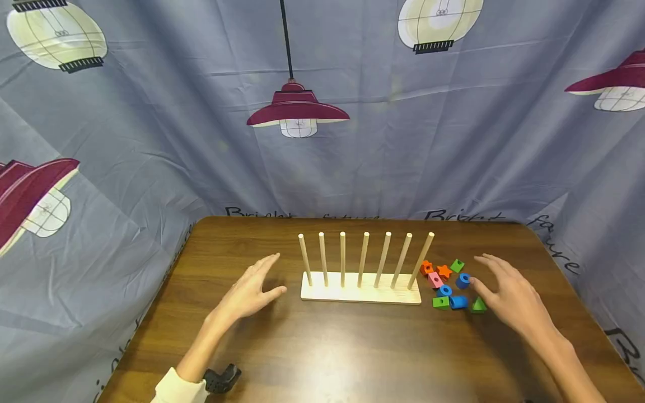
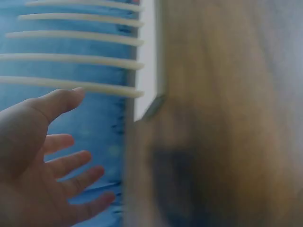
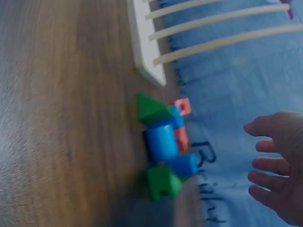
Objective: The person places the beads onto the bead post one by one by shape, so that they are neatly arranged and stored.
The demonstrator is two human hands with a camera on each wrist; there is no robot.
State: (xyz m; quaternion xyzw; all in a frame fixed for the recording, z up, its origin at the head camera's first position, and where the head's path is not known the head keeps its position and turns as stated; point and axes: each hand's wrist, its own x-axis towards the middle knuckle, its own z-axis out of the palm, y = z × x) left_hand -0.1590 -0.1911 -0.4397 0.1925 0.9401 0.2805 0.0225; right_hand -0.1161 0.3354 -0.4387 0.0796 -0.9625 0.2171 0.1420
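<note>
Far left: a blue-grey curtain (image 1: 131,235) hung there, with a dark red lamp print (image 1: 32,182) cut off by the picture's edge.
Left wrist: a cream sleeve (image 1: 178,387) poked in at the bottom, and a black gadget (image 1: 221,379) sat right beside it.
Left hand: the left hand (image 1: 247,291) hovered off the pegboard's left end, fingers stretched out, thumb spread away from them. In its wrist cam the thumb overlapped the nearest peg, but the head view had them clearly apart.
Pegboard: the pale wooden pegboard (image 1: 360,295) lay flat on the brown table (image 1: 322,352), between the two hands, with seven bare pegs (image 1: 363,260) standing in a row.
Block pile: loose on the table just past the board's right end. Roughly left to right, an orange holed block (image 1: 426,267), a pink block (image 1: 435,280), a green holed block (image 1: 440,303), a short blue cylinder (image 1: 444,291), an orange star (image 1: 444,272), another green block (image 1: 457,266), two more blue cylinders (image 1: 458,302), then a green triangular block (image 1: 478,305).
Right hand: the right hand (image 1: 516,299) hung just right of the pile, fingers pretty straight, thumb pointing toward the blocks. Its wrist cam showed a gap to them.
</note>
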